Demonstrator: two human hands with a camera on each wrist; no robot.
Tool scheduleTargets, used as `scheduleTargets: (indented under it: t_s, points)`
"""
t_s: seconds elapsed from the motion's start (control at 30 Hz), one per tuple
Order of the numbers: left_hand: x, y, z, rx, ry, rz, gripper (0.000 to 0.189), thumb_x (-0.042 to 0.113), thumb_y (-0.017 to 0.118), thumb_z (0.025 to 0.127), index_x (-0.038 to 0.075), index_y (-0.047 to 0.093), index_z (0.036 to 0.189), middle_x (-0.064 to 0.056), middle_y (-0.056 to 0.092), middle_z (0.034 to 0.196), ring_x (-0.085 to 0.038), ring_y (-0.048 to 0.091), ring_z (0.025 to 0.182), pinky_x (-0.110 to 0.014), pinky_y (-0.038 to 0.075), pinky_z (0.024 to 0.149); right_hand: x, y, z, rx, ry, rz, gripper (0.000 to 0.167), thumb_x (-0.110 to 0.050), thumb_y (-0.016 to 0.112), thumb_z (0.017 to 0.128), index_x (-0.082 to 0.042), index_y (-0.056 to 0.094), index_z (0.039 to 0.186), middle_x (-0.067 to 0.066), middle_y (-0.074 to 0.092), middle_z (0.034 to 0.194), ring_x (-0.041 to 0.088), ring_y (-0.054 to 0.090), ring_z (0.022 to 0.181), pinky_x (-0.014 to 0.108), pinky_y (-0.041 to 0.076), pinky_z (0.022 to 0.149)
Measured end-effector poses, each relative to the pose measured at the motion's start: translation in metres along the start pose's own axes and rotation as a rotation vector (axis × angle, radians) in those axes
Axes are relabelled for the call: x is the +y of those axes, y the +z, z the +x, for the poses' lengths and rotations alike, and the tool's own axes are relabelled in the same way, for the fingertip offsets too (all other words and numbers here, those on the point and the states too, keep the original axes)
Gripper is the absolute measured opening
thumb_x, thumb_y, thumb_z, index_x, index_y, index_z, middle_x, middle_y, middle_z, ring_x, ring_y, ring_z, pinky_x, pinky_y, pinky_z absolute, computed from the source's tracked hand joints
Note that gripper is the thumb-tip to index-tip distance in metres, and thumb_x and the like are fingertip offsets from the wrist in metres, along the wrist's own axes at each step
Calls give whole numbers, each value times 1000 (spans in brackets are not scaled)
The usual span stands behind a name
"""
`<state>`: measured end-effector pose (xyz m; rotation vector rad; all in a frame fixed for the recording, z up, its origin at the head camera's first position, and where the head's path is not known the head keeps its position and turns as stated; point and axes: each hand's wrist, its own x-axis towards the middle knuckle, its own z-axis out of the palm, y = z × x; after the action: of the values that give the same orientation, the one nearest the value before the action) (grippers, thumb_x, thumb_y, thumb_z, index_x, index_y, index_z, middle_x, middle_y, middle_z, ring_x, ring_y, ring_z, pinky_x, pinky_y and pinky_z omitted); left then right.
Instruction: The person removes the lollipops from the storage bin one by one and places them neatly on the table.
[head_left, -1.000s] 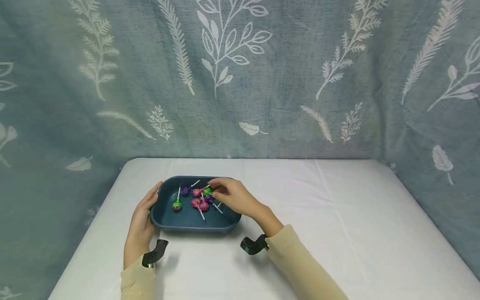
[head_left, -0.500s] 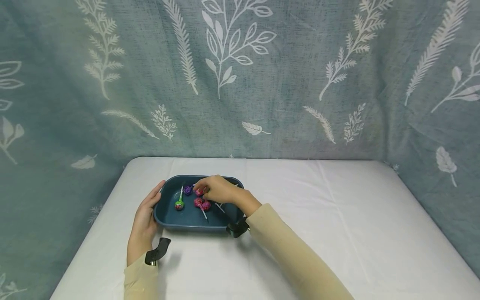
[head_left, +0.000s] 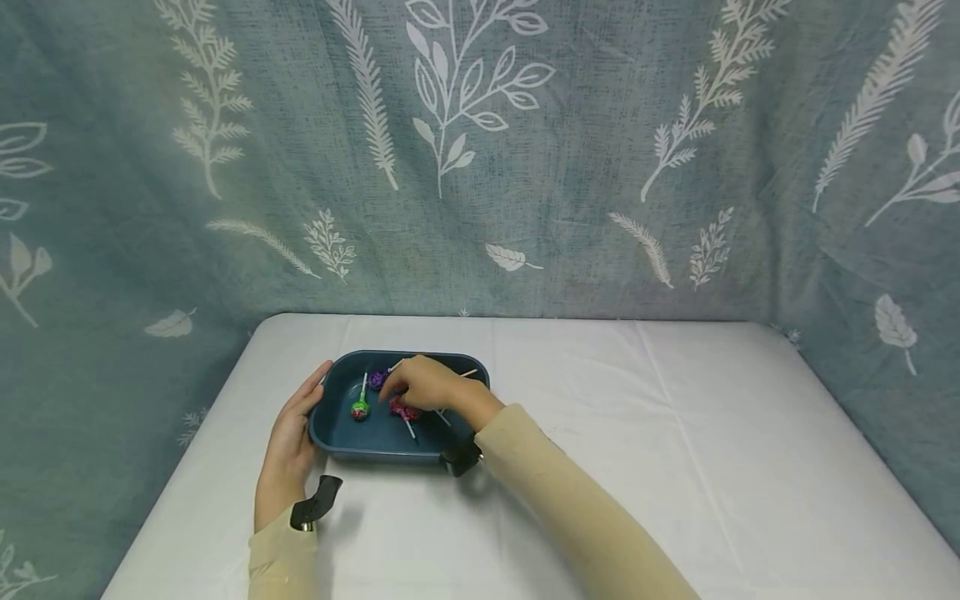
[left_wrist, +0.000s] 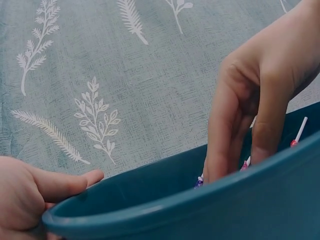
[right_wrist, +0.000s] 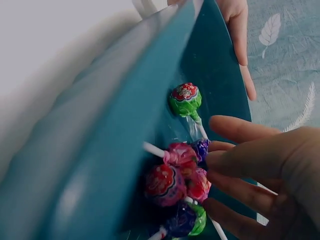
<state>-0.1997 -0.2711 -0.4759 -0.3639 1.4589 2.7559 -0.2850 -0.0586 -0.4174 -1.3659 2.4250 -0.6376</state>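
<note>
A dark teal plastic tray (head_left: 360,455) with several wrapped lollipops sits on the table. My left hand (head_left: 288,446) rests along the outside of its left end, fingers fairly straight against the wall. My right hand (head_left: 429,386) reaches down into the tray, its spread fingers (right_wrist: 245,192) right at the lollipops and pinching none. A green lollipop (right_wrist: 185,100) lies apart toward the left end, with a purple one (head_left: 377,380) behind it. Pink lollipops (right_wrist: 165,185) cluster below my right hand, beside a dark blue and green one (right_wrist: 185,220). My palm hides part of the pile in the head view.
White cloth covers the table (head_left: 637,467) around the tray. A teal curtain (head_left: 570,250) with white leaf prints hangs behind and at both sides. Black wrist mounts (head_left: 318,500) stick out from both sleeves.
My right hand has moved left across the tray, from the right-hand lollipops to above the pink ones near the middle. My left hand has stayed at the tray's left end.
</note>
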Motion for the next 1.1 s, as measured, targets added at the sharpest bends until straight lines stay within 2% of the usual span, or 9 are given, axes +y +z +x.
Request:
scheduleTargets:
  t_s: [0.2,0.27,0.5,0.73,0.9,1.1]
  points:
    - [0,0,0,0,3,3,46,16,40,105,14,35,151,5,25,157,-9,23,141,-29,26,110,-3,5,6,-93,6,-33,35,9,56,86,-10,75,109,1,69,108,10,53,79,18,41,66]
    - [-1,0,0,1,5,2,46,16,40,105,14,36,150,5,26,157,-9,24,141,-29,26,110,-4,7,7,-106,20,-38,36,10,55,85,-9,75,109,1,70,107,10,52,77,18,40,64]
    - [0,2,-2,-18,19,-6,47,14,39,105,11,33,151,3,24,158,-10,22,142,-31,23,111,-6,9,6,-95,89,-71,33,9,58,86,-10,75,105,-1,70,102,7,59,92,20,47,81]
    - [-1,3,-2,-15,14,-12,45,13,39,105,12,35,151,3,24,158,-10,21,142,-30,24,111,-4,15,5,-62,122,-85,25,4,62,85,-12,76,99,-4,69,95,7,59,87,19,48,77]
    - [-2,1,1,-7,16,-17,45,13,39,105,13,36,150,3,25,157,-10,22,142,-30,24,111,-2,14,3,-32,100,-55,22,5,64,84,-10,76,95,-3,70,93,6,61,87,20,48,77]
    - [-3,-2,2,-1,21,-18,46,14,39,105,12,35,151,3,26,157,-10,23,142,-30,25,110,-2,12,2,-63,105,-77,25,5,66,82,-11,76,100,-2,70,98,7,61,92,20,47,82]
